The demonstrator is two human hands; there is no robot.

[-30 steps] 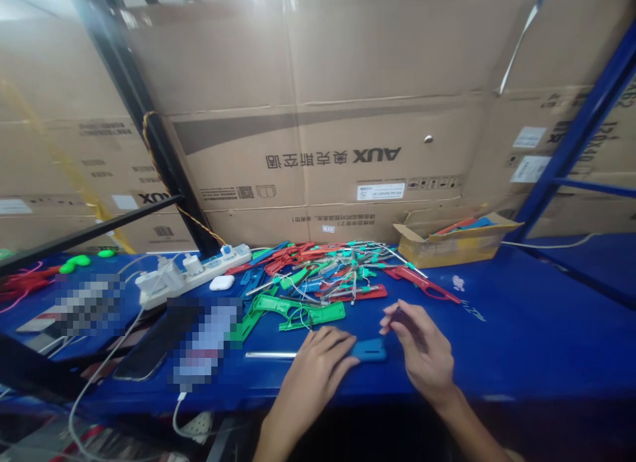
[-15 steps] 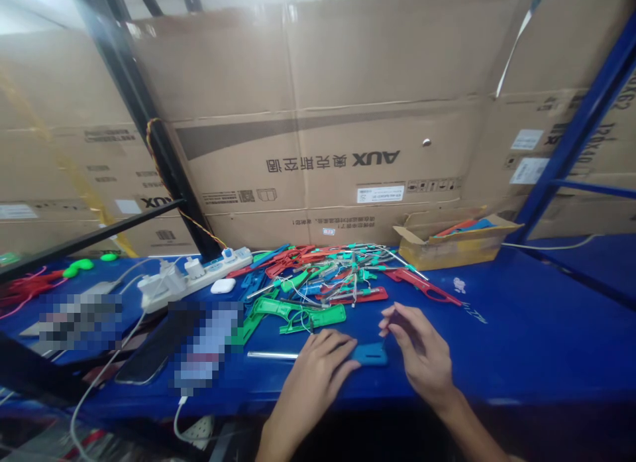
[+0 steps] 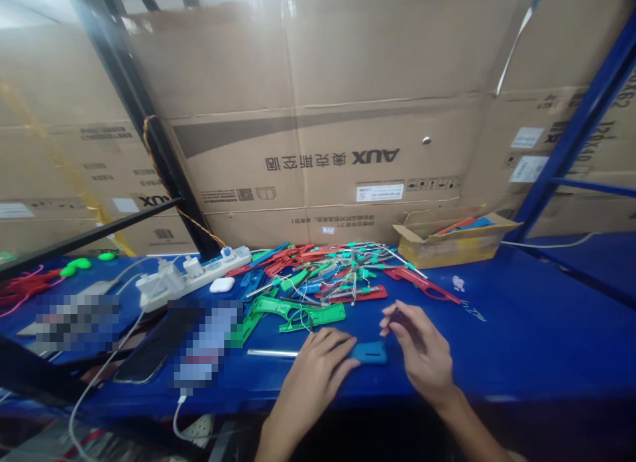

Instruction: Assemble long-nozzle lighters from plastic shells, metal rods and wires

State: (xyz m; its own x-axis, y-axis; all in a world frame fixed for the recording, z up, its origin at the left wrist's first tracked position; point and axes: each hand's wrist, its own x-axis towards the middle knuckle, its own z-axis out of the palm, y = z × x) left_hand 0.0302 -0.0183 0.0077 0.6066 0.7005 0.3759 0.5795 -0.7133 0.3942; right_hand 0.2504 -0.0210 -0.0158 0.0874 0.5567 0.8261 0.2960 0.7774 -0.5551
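Note:
A blue plastic piece (image 3: 370, 352) with a slot lies near the table's front edge, and a silver metal tube (image 3: 272, 353) sticks out on the left side of my left hand (image 3: 325, 362). My left hand is closed over the blue piece and presses it to the table. Just right of it, my right hand (image 3: 420, 349) pinches a small dark tool, whose thin tip points down at the right end of the blue piece. Most of the tool is hidden by the fingers.
Behind my hands lies a heap of red, green and blue plastic parts (image 3: 313, 314) with wires and tubes. A cardboard box (image 3: 452, 251) of parts stands at back right. Phones (image 3: 156, 346) and a power strip (image 3: 213, 270) are at left.

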